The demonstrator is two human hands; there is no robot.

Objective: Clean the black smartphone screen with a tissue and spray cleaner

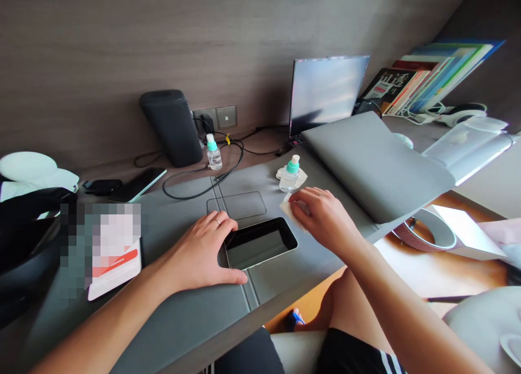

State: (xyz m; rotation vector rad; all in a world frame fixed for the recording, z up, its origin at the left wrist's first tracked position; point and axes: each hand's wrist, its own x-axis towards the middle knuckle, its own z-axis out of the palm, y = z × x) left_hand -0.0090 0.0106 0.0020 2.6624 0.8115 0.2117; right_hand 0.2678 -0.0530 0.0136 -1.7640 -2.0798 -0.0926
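Note:
A phone with a dark glossy screen (262,243) lies flat on the grey desk mat (203,314). My left hand (207,249) rests at the phone's left end, thumb and fingers spread around its edges. To the right of the phone, my right hand (319,214) pinches a crumpled white tissue (290,205) just above the mat. Behind that hand stands a small clear bottle with a teal collar (290,173), on another white piece of tissue (302,179). A thin rectangular outline (236,204) shows on the mat behind the phone.
A second small bottle (214,154) stands by a looped black cable (179,196) and a black speaker-like box (171,127). Another phone (142,185) lies at left. At right are a screen (328,94), a grey folded cover (378,162), and leaning books (439,73).

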